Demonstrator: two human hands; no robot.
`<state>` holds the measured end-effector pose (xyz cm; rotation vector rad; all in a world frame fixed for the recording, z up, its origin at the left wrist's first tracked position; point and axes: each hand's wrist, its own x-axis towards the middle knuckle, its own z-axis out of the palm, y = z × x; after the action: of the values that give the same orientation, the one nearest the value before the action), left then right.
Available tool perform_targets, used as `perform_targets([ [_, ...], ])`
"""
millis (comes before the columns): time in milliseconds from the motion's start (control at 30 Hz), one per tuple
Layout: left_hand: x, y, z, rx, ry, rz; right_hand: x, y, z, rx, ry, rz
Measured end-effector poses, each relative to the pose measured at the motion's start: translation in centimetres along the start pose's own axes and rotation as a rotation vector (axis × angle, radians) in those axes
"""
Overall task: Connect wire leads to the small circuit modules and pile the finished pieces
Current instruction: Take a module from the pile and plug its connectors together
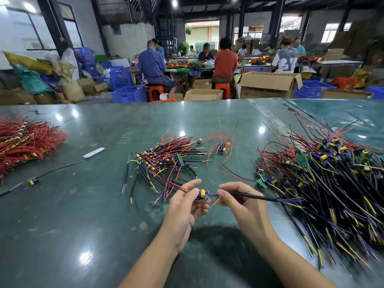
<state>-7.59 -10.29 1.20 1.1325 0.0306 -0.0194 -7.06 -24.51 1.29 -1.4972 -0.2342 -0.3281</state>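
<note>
A person's left hand [188, 206] pinches a small circuit module [203, 194] between thumb and fingertips, held above the green table [83, 215]. Just beside it, the right hand [236, 199] pinches a black sheathed lead [255, 197], its yellow wire tip [216, 202] pointing at the module but apparently not yet joined. The bare tip is thin and could bend or miss its spot if pushed in at an angle, and the lead's tail trails into the big tangle, which could tug it loose. Behind the hands lies one middle pile [164, 161] of wired modules; to the right one large tangled heap [332, 179]; far left one red-wire bundle [22, 142]; and two stray modules [32, 181] [223, 148] lie apart. Pieces within the piles are too tangled to count.
</note>
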Motion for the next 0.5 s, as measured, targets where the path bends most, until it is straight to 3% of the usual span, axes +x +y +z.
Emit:
perform_targets([
  [267, 0.05, -0.85, -0.09, 0.123, -0.05, 0.039, 0.15, 0.55, 0.3, -0.037, 0.084, 0.035],
  [500, 0.21, -0.29, -0.16, -0.041, -0.019, 0.035, 0.24, 0.46, 0.12, 0.024, 0.01, 0.035],
])
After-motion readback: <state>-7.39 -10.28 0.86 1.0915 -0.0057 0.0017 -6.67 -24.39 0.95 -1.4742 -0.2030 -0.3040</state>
